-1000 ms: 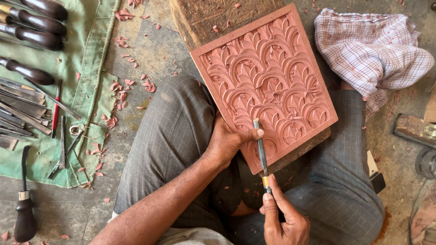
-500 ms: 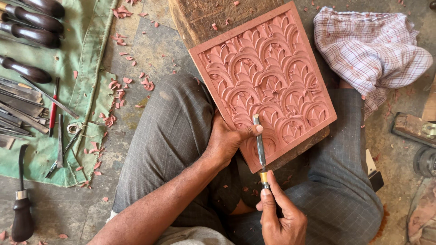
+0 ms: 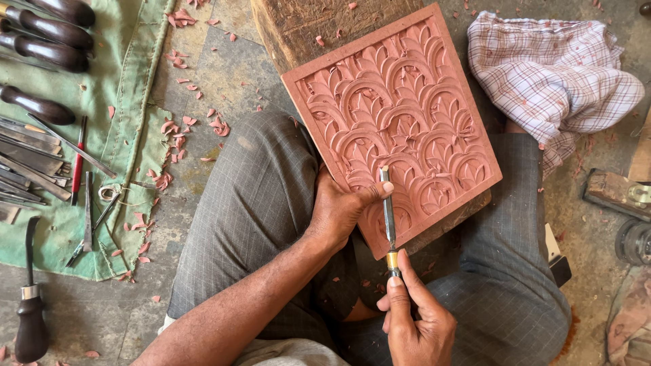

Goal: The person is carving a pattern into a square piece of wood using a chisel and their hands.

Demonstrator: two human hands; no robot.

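The person sat on the grey stone floor with a reddish-brown rectangular carved panel, cut with overlapping arches and leaf shapes, propped at a tilt. Its upper edge leaned on a rough brown wooden block; its lower edge lay over the lap, between the grey checked trouser legs.

The left hand was closed on the panel's lower left edge, thumb laid across the carved face and touching the blade. The right hand was wrapped around the handle of a slim steel chisel with a brass ferrule, forefinger stretched along the ferrule. The handle itself was hidden in the fist. The blade ran nearly straight up from the hand, its tip resting on the carving near the panel's lower left corner, just beside the left thumb.

At the floor's left edge lay a green cloth bearing a row of dark-handled tools and thin metal blades. Reddish shavings were scattered over the cloth's right edge and the floor beside it. One dark-handled tool lay apart near the lower left corner. A crumpled checked white-and-red cloth lay at the upper right, just beside the panel's right edge.
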